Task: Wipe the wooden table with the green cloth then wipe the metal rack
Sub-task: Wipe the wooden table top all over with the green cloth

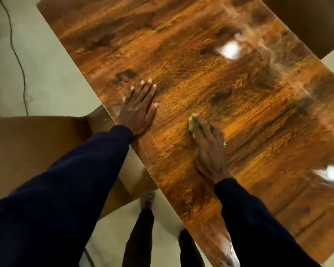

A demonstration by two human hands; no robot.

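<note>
The glossy wooden table (210,78) fills the middle and right of the head view, running diagonally. My right hand (209,147) lies flat with straight fingers on the green cloth (193,127) and presses it onto the tabletop; only the cloth's bright edges show around the fingers. My left hand (138,108) rests flat on the table near its left edge, fingers spread and holding nothing. The metal rack is not in view.
A brown chair (37,151) stands at the left, tucked against the table edge. A dark brown chair or panel (307,22) shows at the top right. A black cable (17,60) runs over the pale floor on the left. My legs and a foot (147,201) are below.
</note>
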